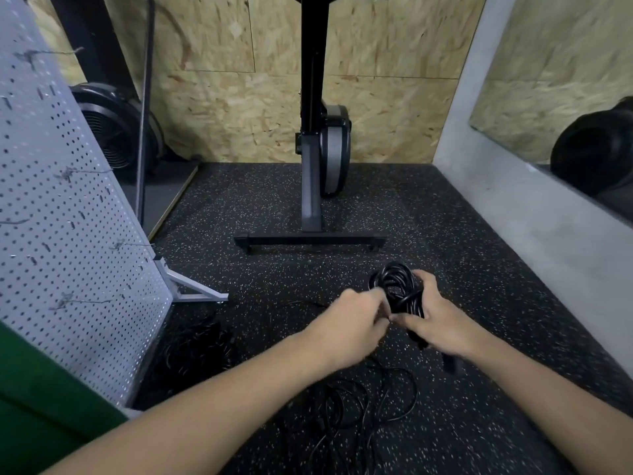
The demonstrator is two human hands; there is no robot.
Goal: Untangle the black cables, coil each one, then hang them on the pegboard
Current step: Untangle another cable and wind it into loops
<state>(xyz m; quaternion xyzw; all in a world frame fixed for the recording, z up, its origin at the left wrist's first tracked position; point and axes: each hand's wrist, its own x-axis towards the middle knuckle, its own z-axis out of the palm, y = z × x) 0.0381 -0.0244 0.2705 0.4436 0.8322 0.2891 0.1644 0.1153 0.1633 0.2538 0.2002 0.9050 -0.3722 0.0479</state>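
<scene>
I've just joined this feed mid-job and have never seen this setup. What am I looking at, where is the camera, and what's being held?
There is no machine here: a person works with bare hands. The single picture comes from a camera on their head, looking forward and down. The right hand grips a coil of black cable, and the left hand pinches a strand at its edge. Loose cables lie on the speckled floor beneath the arms. Another tangle sits near the foot of the white pegboard on the left. No cable hangs on the board yet. An exercise machine stands ahead.
</scene>
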